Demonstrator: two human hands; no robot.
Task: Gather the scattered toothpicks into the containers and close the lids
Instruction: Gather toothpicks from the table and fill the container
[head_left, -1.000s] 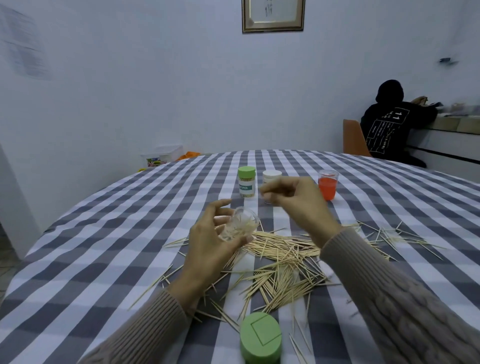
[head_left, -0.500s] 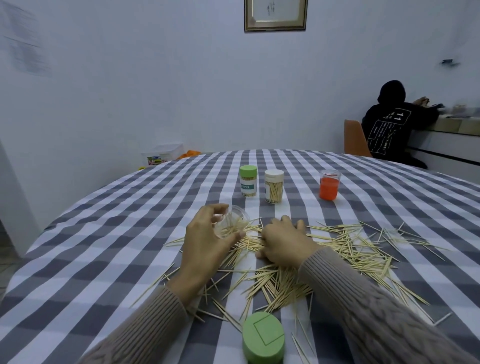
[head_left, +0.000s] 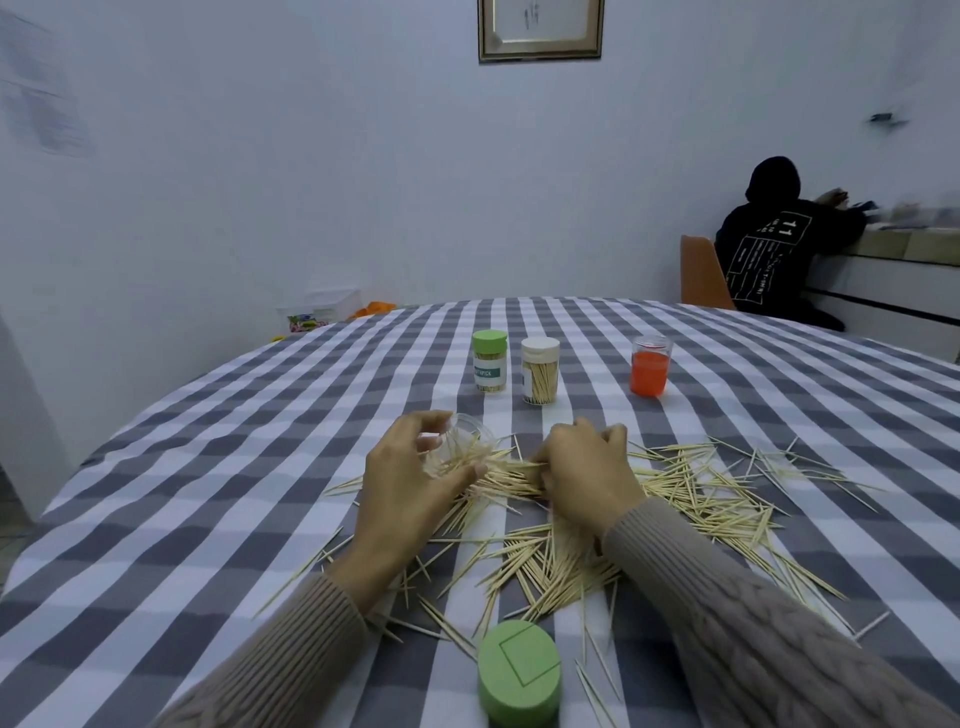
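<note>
Many wooden toothpicks (head_left: 691, 493) lie scattered on the checked tablecloth (head_left: 208, 499). My left hand (head_left: 405, 483) grips a clear plastic container (head_left: 462, 447), tipped on its side with its mouth toward the pile and some toothpicks in it. My right hand (head_left: 587, 473) rests on the pile just right of the container, its fingers curled round a bunch of toothpicks (head_left: 514, 475). A loose green lid (head_left: 519, 673) lies near the table's front edge. Farther back stand a green-lidded container (head_left: 489, 361), a white-lidded container (head_left: 540, 369) and a clear container with an orange lower part (head_left: 649, 366).
A person in a dark hooded top (head_left: 774, 249) sits at a counter at the back right, beside an orange chair (head_left: 701, 275). A clear storage box (head_left: 322, 312) stands beyond the table's far left edge. A framed picture (head_left: 540, 28) hangs on the wall.
My right hand dropped from above the table onto the pile and closed on toothpicks. My left hand lowered the clear container to the tablecloth, tipped toward the pile.
</note>
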